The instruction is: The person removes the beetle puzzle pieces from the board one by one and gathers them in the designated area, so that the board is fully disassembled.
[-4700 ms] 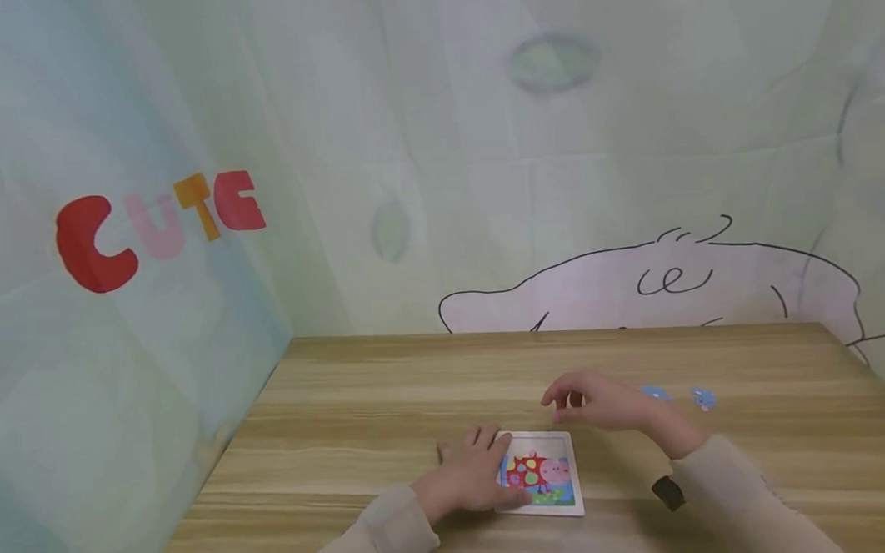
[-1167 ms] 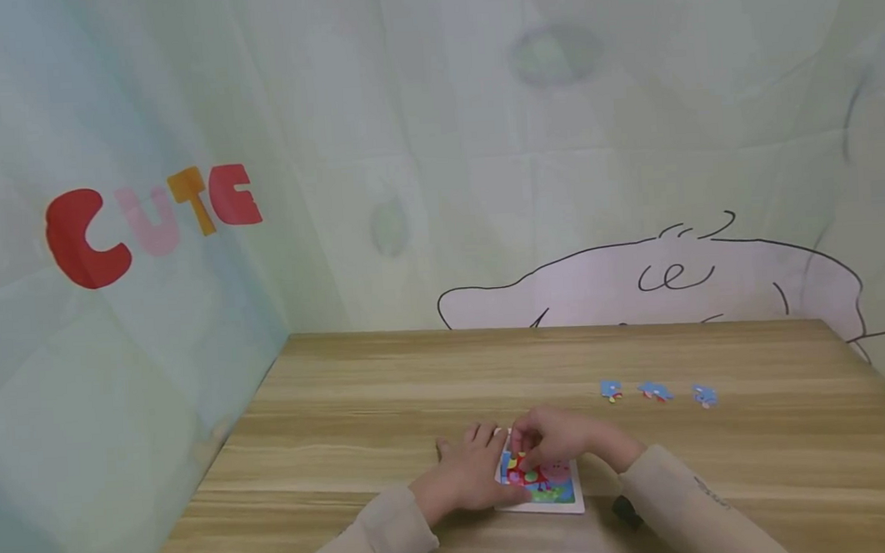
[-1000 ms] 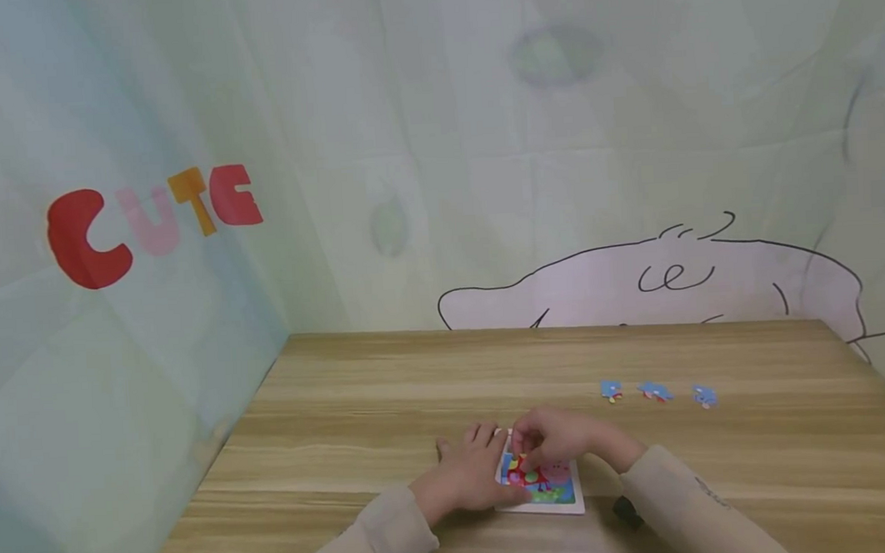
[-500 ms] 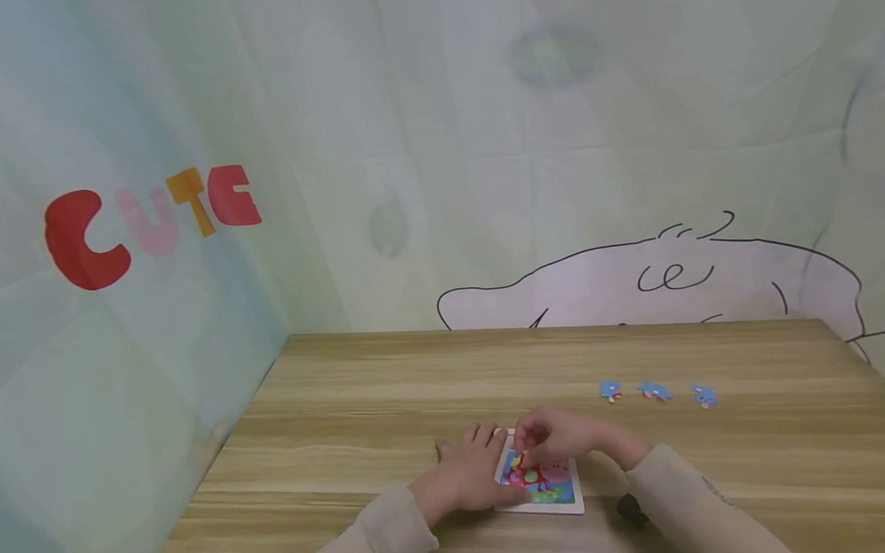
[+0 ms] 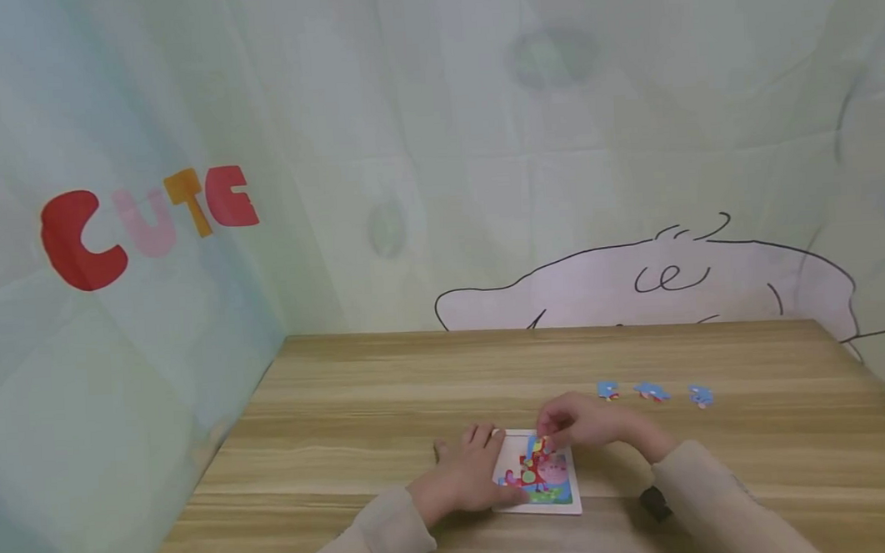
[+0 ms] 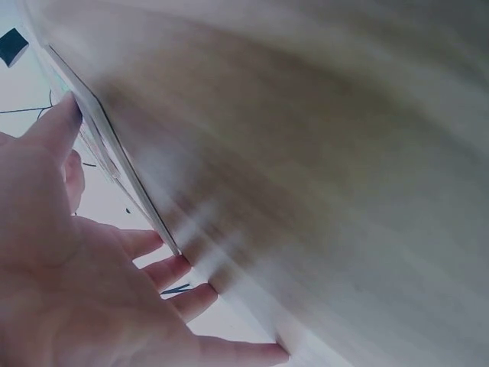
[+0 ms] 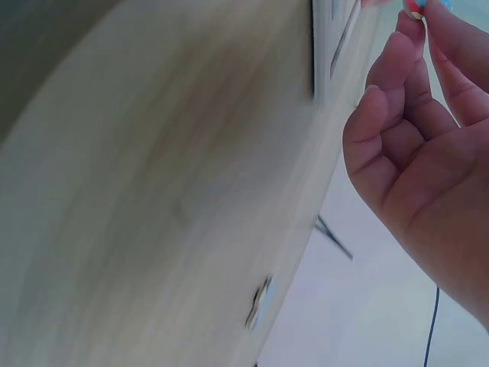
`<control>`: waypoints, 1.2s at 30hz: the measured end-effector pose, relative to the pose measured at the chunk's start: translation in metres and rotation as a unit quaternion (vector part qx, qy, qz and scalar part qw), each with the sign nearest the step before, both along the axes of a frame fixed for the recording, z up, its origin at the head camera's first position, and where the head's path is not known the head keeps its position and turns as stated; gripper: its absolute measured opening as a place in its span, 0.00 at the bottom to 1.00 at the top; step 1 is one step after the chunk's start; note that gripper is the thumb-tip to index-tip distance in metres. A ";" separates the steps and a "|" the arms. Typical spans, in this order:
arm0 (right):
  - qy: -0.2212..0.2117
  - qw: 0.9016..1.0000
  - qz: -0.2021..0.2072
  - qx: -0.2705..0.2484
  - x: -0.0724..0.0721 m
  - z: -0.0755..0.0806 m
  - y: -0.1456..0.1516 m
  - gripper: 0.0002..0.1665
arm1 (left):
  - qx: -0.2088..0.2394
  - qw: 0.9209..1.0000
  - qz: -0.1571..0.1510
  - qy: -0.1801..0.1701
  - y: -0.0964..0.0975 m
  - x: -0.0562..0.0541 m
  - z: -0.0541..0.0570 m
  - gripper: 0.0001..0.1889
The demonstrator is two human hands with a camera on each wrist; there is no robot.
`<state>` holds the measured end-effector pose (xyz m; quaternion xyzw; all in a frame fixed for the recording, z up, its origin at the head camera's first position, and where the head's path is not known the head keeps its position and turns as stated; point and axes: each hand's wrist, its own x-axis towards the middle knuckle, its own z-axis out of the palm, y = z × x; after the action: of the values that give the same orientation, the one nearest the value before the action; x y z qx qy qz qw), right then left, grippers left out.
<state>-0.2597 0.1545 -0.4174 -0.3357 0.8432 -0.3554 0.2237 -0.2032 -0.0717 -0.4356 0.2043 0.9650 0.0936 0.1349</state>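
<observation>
A small jigsaw puzzle tray [image 5: 545, 512] with a white rim lies on the table, with a partly filled picture of a pink pig in red. My left hand [image 5: 464, 474] rests along its left side, fingers spread and thumb over the lower edge. In the left wrist view, the fingertips of my left hand [image 6: 99, 260] touch the tray's edge and the table. My right hand [image 5: 581, 421] pinches a puzzle piece [image 5: 539, 448] above the tray's upper right part. The right wrist view shows this puzzle piece [image 7: 415, 9] between thumb and finger, partly cut off.
Three loose puzzle pieces lie in a row at the back right: one on the left [image 5: 608, 390], one in the middle [image 5: 651, 392], one on the right [image 5: 701, 396]. The wooden table [image 5: 388, 379] meets a printed cloth backdrop [image 5: 468, 183] behind.
My right hand has come from the picture's left side to the upper right, lifting a puzzle piece out. Bare tray now shows at the left. My left hand has stayed in place.
</observation>
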 end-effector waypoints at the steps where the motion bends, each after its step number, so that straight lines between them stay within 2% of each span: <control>1: 0.000 1.000 -0.003 -0.003 0.000 0.000 0.004 0.01 | -0.001 1.000 0.000 0.000 0.000 0.000 0.000 0.51; 6: -0.007 0.999 -0.034 -0.006 -0.002 0.003 0.025 0.02 | -0.002 1.000 0.004 -0.001 0.001 0.000 0.000 0.51; 12: 0.020 0.996 -0.083 0.016 -0.005 0.005 0.048 0.03 | -0.006 1.000 0.003 -0.003 0.001 0.000 0.001 0.50; 18: 0.044 0.995 -0.087 0.020 -0.008 0.001 0.071 0.05 | -0.004 1.000 0.003 0.004 0.001 0.002 0.002 0.50; 23: 0.035 0.994 -0.096 0.026 -0.009 -0.003 0.084 0.07 | -0.002 1.000 0.004 0.007 0.002 0.003 0.003 0.50; 29: 0.007 0.995 -0.095 0.037 -0.009 -0.004 0.091 0.04 | -0.003 1.000 0.006 0.005 0.002 0.004 0.004 0.51; 36: -0.016 0.992 -0.117 0.051 -0.006 -0.004 0.094 0.05 | -0.005 1.000 0.002 0.013 0.001 0.004 0.004 0.50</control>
<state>-0.2660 0.2485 -0.4216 -0.2175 0.8899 -0.3411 0.2107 -0.1991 -0.0704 -0.4315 0.2029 0.9676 0.0867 0.1230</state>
